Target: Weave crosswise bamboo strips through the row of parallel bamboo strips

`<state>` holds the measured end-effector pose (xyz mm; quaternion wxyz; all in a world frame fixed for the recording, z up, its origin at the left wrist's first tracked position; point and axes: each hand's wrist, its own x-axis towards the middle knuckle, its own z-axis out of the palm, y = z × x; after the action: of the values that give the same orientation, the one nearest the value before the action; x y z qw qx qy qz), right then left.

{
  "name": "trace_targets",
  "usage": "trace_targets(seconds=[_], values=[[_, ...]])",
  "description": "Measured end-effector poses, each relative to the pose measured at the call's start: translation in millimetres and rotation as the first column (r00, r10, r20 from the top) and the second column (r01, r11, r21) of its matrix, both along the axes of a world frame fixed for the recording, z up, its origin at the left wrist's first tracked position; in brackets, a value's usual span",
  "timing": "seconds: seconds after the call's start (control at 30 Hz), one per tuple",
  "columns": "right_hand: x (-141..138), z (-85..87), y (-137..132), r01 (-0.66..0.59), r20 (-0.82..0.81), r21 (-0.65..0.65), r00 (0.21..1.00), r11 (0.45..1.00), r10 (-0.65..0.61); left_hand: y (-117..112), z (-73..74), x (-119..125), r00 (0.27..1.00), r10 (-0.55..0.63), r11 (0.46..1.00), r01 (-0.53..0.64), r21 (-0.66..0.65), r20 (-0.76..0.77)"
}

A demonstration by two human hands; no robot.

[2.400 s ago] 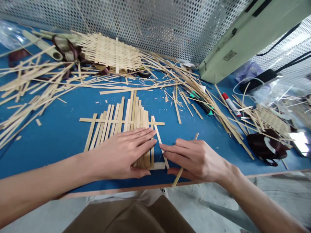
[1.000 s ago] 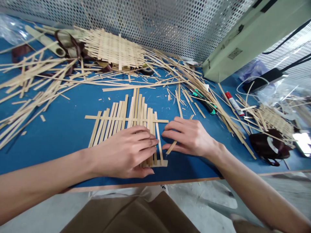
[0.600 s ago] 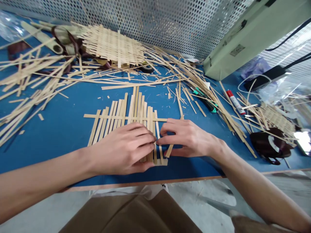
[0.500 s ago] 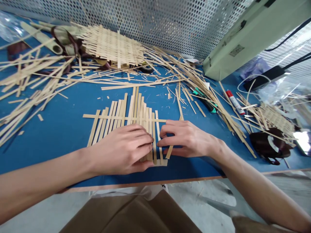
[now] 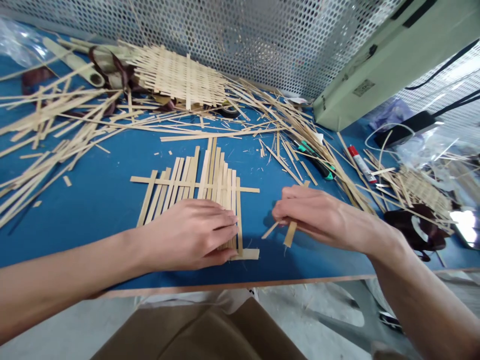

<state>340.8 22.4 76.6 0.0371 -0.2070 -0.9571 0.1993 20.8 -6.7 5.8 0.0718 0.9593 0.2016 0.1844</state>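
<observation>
A half-woven mat of pale bamboo strips (image 5: 195, 182) lies on the blue table (image 5: 105, 200) near its front edge. My left hand (image 5: 191, 235) rests flat on the mat's lower right part, fingers stretched out and pressing the strips down. My right hand (image 5: 322, 217) hovers just right of the mat with its fingers closed around two short bamboo strips (image 5: 285, 231), whose ends stick out below the fingers. The hand is clear of the mat.
Loose bamboo strips (image 5: 48, 135) litter the left and back of the table. A finished woven panel (image 5: 180, 77) lies at the back by the perforated metal wall. A green-handled knife (image 5: 315, 160), a red-capped tube (image 5: 358, 162) and a dark tape roll (image 5: 410, 227) lie to the right.
My right hand has pulled away from the mat's right edge to the right, carrying short strips. The mat's rightmost loose strip is gone. My left hand has stayed pressed on the mat.
</observation>
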Motion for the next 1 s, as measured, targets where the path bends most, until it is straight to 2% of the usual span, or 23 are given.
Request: trace_targets(seconds=[0.17,0.3,0.43,0.6,0.77,0.87,1.0], values=[[-20,-18.2,8,-0.067,0.005,0.093,0.998,0.993,0.067,1,1.1,-1,1.0,-0.012,0.997,0.014,0.078,-0.026],[-28,-32.3,17,-0.125,0.0,0.098,0.992,0.987,0.125,3,2.9,-1,0.998,-0.014,0.999,0.016,0.036,-0.061],[-30,-35.9,24,-0.132,-0.002,0.11,0.991,0.985,0.133,3,1.9,-1,0.998,-0.026,0.999,0.028,0.03,-0.059],[-40,-42.8,32,-0.167,-0.07,0.117,0.982,0.979,0.176,4,-2.9,-2,0.999,-0.036,0.996,0.033,0.083,0.037],[-44,-43.9,38,-0.211,-0.03,0.173,0.975,0.962,0.22,5,-3.4,0,0.997,-0.048,0.995,0.043,0.09,0.057],[-33,-42.1,36,-0.19,-0.02,0.17,0.98,0.967,0.196,5,-2.6,0,0.996,-0.045,0.995,0.038,0.089,0.073],[-17,-39.5,24,-0.08,-0.007,0.145,0.997,0.986,0.082,4,-1.3,0,0.993,-0.042,0.995,0.032,0.092,0.109]])
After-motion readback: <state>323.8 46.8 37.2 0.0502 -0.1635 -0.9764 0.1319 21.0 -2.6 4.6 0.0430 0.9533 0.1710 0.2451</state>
